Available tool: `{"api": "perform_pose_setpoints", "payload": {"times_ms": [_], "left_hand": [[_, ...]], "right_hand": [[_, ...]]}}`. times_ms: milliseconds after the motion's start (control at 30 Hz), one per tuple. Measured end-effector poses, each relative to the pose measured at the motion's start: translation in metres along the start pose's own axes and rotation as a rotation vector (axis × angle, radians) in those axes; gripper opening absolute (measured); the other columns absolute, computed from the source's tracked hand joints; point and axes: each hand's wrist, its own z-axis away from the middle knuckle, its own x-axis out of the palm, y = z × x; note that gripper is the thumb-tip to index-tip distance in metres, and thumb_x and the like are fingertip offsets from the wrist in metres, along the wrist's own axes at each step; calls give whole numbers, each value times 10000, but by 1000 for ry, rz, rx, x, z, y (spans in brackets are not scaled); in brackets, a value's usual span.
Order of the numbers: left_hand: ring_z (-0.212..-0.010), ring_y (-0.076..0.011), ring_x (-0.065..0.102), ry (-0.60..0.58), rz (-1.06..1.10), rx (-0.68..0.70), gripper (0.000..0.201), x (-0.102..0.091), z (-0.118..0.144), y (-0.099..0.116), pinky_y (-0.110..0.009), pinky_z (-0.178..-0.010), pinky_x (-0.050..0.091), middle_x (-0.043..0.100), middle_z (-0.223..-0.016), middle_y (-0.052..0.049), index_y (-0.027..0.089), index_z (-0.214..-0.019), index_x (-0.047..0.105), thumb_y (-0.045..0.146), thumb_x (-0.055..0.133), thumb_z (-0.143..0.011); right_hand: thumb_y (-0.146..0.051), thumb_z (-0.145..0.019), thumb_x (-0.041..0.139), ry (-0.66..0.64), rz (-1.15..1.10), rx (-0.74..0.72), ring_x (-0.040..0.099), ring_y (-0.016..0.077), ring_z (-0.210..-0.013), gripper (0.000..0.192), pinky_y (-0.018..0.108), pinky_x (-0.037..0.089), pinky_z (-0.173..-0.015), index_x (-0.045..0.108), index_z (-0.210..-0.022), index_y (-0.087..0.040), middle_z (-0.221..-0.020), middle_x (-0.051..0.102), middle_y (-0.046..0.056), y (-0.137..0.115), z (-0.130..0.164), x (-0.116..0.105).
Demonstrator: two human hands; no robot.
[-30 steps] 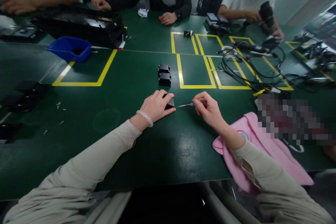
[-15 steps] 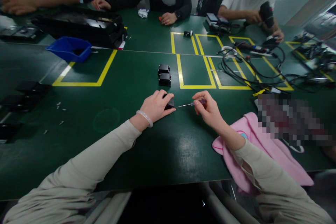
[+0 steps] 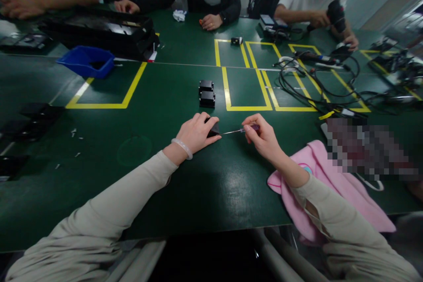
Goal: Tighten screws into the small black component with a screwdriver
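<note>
A wide dark green table [image 3: 148, 97] fills the view, marked with yellow tape lines [image 3: 109, 97] that form rectangles. Along the far edge three other people sit, their arms resting on the table. At the far left lies a long black case [image 3: 99, 28], and just in front of it a blue tray [image 3: 86, 61]. At the far right a tangle of black cables [image 3: 317, 86] spreads across the taped rectangles. At the near right a pink cloth [image 3: 333, 189] lies under the person's right forearm.

In the middle, the person's left hand [image 3: 197, 133] is curled down over a small black block [image 3: 214, 130], pinning it to the table; most of the block is hidden under the fingers, so only its right end shows. Just to the right, the right hand [image 3: 262, 137] pinches a thin screwdriver [image 3: 239, 131] between thumb and fingertips. Its metal shaft points left and appears to meet the exposed end of the block, though the tip is too small to see clearly.

Beyond the hands, two more small black blocks [image 3: 206, 94] sit touching each other, well apart from the held one. A few tiny pale bits, perhaps screws [image 3: 74, 132], lie scattered at the left.
</note>
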Motion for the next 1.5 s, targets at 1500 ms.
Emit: {"api": "perform_pose_setpoints", "payload": {"times_ms": [1500], "left_hand": [[-1124, -290, 595, 5, -2, 9, 508, 0, 0, -1, -368, -848, 536, 616, -1261, -141, 192, -1374, 554, 528, 615, -998]], "right_hand": [[-461, -1017, 606, 19, -42, 48, 515, 90, -511, 231, 261, 385, -513, 545, -1060, -243, -712, 537, -64, 2, 1, 1]]}}
